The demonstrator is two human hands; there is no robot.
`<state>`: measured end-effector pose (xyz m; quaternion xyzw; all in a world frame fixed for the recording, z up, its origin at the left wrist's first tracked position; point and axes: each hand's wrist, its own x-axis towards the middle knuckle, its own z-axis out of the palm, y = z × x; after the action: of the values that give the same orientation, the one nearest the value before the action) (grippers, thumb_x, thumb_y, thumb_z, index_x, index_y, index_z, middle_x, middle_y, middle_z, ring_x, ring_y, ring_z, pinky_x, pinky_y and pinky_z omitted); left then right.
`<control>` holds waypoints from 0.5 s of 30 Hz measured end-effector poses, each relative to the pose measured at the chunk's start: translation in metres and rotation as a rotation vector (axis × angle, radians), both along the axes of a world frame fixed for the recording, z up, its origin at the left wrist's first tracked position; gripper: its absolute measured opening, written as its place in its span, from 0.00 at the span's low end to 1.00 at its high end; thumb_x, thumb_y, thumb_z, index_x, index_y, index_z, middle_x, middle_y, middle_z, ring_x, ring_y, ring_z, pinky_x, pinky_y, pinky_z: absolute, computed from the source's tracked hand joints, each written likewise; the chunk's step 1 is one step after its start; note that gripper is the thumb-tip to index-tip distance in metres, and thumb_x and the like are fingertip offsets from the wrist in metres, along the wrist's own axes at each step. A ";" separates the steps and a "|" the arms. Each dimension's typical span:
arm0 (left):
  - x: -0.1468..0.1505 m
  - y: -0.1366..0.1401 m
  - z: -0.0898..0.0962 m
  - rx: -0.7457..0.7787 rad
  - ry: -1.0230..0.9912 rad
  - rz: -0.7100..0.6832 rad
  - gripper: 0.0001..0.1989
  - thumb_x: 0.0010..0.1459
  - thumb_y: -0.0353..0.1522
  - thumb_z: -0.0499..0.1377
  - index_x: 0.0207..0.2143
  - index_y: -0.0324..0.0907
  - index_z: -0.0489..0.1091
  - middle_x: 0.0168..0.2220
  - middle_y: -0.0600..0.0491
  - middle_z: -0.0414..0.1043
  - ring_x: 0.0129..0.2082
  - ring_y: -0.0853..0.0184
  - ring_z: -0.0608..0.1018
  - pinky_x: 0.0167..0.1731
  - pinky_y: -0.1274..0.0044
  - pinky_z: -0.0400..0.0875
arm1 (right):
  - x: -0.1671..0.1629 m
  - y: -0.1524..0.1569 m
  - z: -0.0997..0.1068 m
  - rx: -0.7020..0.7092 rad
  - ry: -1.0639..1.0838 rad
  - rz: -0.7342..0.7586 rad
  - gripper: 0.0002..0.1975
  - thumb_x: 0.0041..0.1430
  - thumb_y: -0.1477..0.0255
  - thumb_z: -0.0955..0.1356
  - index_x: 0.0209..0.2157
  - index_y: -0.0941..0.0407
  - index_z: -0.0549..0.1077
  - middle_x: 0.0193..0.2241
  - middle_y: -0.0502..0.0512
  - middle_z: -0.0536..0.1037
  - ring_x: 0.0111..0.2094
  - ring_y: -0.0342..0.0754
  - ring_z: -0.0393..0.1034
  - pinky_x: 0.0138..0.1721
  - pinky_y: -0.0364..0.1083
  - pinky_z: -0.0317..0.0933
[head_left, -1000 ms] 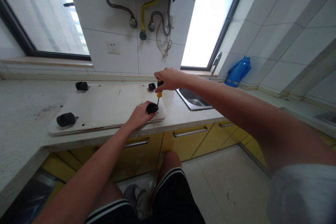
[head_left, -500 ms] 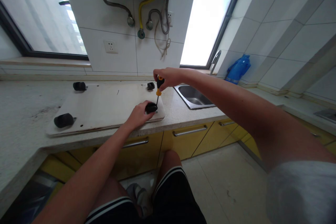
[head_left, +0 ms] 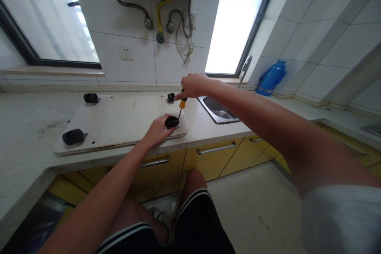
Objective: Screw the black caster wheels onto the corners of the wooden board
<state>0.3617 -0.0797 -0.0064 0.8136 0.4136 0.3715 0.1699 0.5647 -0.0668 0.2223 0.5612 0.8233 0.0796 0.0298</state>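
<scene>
My left hand (head_left: 159, 129) is closed on a black caster wheel (head_left: 172, 122) at the near right corner of a white board (head_left: 127, 117). In my right hand (head_left: 193, 85) is a screwdriver (head_left: 182, 104) with a yellow and black handle. Its shaft points down, slightly tilted, and the tip meets the base of the held caster; any screw there is too small to make out. Three more black casters sit at the board's other corners: one far right (head_left: 171, 97), one far left (head_left: 91, 98) and one near left (head_left: 73, 137).
The board lies on a pale countertop (head_left: 202, 131). To its right is a steel sink (head_left: 218, 111) with a tap (head_left: 245, 69); a blue object (head_left: 271, 78) stands beyond it. Yellow drawers (head_left: 216, 160) with metal handles are below the counter edge.
My right hand has turned about the screwdriver handle, its fingers now more to the front, and the handle leans slightly farther right. My left hand stays on the caster.
</scene>
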 end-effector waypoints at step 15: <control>0.001 -0.002 0.002 -0.015 -0.011 0.002 0.22 0.63 0.41 0.68 0.56 0.43 0.77 0.47 0.45 0.86 0.41 0.54 0.84 0.47 0.64 0.78 | 0.005 -0.004 -0.008 -0.013 0.095 0.181 0.25 0.61 0.50 0.81 0.45 0.54 0.78 0.37 0.54 0.80 0.37 0.50 0.72 0.37 0.48 0.58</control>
<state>0.3625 -0.0821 -0.0044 0.8099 0.4160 0.3733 0.1778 0.5696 -0.0703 0.2144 0.4875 0.8716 0.0499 -0.0130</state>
